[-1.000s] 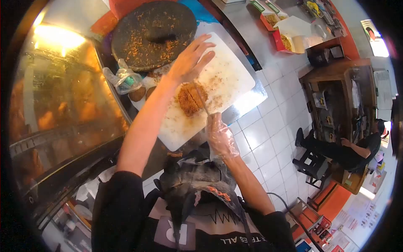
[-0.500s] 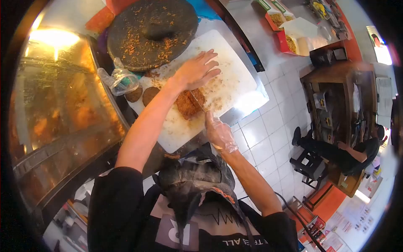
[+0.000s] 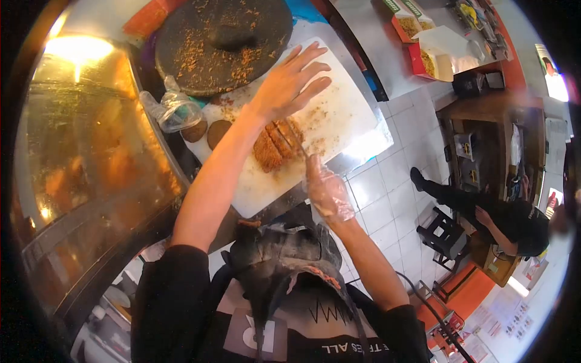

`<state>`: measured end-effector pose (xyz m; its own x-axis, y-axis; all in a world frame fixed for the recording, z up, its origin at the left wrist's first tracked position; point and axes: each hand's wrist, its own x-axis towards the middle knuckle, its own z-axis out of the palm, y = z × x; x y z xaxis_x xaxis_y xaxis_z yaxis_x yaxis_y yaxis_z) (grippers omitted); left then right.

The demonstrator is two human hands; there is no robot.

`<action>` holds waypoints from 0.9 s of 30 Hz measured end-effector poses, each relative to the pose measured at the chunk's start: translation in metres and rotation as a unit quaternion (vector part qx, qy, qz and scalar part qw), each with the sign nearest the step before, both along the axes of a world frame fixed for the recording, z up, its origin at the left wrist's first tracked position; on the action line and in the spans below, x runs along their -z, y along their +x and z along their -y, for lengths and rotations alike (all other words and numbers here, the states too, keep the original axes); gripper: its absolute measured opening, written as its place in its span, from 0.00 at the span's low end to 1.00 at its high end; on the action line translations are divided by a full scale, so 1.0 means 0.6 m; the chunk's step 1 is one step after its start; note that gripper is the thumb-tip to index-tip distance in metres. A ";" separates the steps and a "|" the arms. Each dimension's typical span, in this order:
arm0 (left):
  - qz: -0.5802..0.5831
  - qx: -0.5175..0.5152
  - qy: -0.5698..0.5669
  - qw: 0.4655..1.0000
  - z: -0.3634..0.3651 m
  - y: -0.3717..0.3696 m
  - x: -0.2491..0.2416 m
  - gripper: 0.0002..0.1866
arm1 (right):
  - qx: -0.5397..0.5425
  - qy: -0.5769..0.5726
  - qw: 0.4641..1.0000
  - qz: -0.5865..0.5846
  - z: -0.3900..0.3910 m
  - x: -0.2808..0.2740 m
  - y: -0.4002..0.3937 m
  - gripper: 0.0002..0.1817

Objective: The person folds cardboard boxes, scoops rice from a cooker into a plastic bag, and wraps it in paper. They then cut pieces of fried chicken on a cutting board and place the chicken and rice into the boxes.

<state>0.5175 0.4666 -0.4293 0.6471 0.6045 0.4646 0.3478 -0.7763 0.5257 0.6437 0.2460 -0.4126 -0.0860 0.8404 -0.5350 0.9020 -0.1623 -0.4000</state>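
Upside down on the dark shirt [image 3: 339, 345], at the bottom below the cap [image 3: 290, 266]: white lettering, roughly "TEES ALL", first part hidden. Left of that, one large pale "R" on a grey patch [image 3: 251, 336]. Orange letters on the cap brim, too blurred to read. Nothing else legible.

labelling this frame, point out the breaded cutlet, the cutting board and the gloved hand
breaded cutlet [image 3: 273, 145], head view, on its crust
cutting board [image 3: 339, 112], head view, bare white part
right hand [image 3: 327, 189], head view, gloved back
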 end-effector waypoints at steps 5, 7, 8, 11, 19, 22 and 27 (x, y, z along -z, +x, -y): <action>-0.051 0.027 -0.019 0.998 -0.002 0.016 0.078 0.20 | -0.014 0.109 0.993 -0.042 0.008 0.067 0.025 0.26; -0.082 0.027 -0.043 0.995 -0.002 0.019 0.105 0.20 | 0.007 0.087 0.996 -0.025 -0.001 0.072 0.029 0.25; -0.087 0.021 -0.037 0.995 -0.004 0.021 0.112 0.20 | 0.010 0.080 0.996 -0.025 0.005 0.097 0.034 0.25; -0.076 0.004 -0.040 0.996 -0.015 0.034 0.119 0.20 | 0.009 0.052 0.997 -0.064 -0.011 0.138 0.052 0.24; -0.030 0.000 -0.071 0.997 -0.012 0.006 0.040 0.24 | 0.060 0.085 0.993 -0.051 -0.002 0.046 0.023 0.18; 0.087 -0.113 -0.129 0.981 0.031 -0.045 -0.034 0.28 | 0.195 -0.031 0.962 -0.189 0.038 0.000 -0.014 0.18; -0.017 -0.065 -0.102 0.992 0.066 -0.079 0.035 0.26 | 0.014 0.020 0.994 -0.108 0.072 0.048 -0.081 0.25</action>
